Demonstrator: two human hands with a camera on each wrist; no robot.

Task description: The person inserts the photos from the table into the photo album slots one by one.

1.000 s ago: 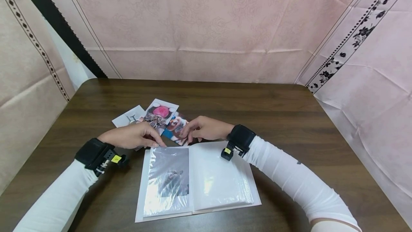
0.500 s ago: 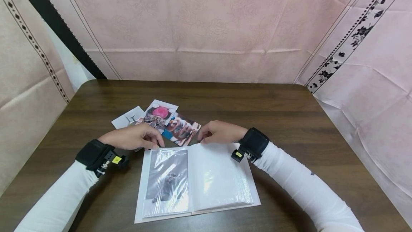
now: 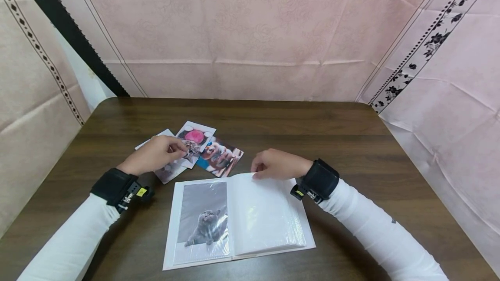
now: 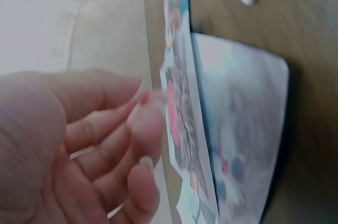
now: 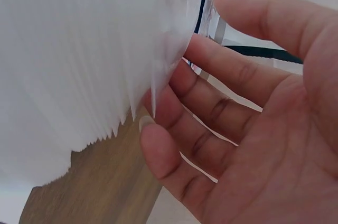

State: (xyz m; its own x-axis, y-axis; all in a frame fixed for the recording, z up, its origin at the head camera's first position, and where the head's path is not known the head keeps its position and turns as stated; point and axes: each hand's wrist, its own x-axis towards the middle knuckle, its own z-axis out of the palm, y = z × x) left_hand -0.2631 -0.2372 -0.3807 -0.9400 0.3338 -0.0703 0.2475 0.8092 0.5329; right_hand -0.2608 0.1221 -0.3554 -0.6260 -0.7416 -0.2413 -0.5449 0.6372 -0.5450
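A photo album (image 3: pixel 269 211) lies spread on the table, with a grey kitten photo (image 3: pixel 207 229) inside its left clear pocket. Its right page is plain white. My right hand (image 3: pixel 283 164) is at the top edge of that page. In the right wrist view its relaxed fingers (image 5: pixel 211 108) reach the edges of the stacked page sleeves (image 5: pixel 95 65), thumb held apart. My left hand (image 3: pixel 154 155) hovers over loose photos, fingers loosely bent and holding nothing. Beneath it lie a kitten photo with a pink top (image 3: pixel 195 138) and a pale photo (image 4: pixel 243 129).
Right of the kitten photo lies a colourful photo (image 3: pixel 220 157), partly overlapped by it. The brown wooden table (image 3: pixel 332 133) extends around the album. Pink patterned cloth (image 3: pixel 254 34) hangs behind the table and along its sides.
My left hand has left the album's upper left edge and moved up and left over the photos. My right hand has shifted right, from the colourful photo to the right page's top edge.
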